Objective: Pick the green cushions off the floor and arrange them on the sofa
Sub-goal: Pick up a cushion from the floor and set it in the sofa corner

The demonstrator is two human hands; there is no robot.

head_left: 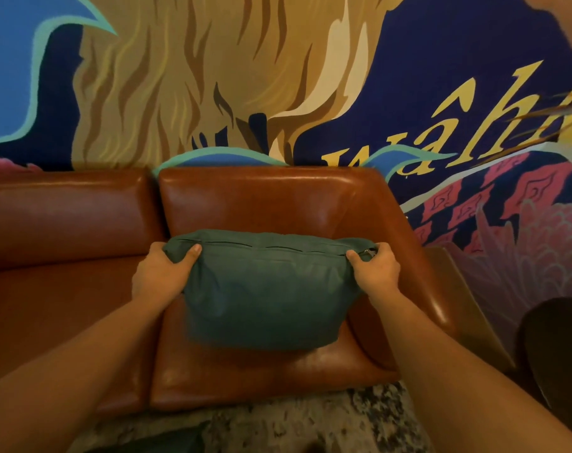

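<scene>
Both hands are clamped on one green cushion (265, 289), zipper edge up. The left hand (162, 273) has the top left corner bunched in its fingers, the right hand (376, 268) pinches the top right corner by the zip pull. The cushion sits over the end seat of the brown leather sofa (278, 197), in front of the backrest. Big painted mural (212, 76) on the wall behind, speckled floor (311, 423) below.

A: First entry?
B: One sofa (278, 197), brown glossy leather; seat pad, back pad, armrest at right.
A: Upon it?
B: One green cushion (265, 295), upright over right seat pad, zip edge uppermost; contact unclear.
A: Beneath?
B: Speckled floor (360, 416), dark and pale, along sofa front.
</scene>
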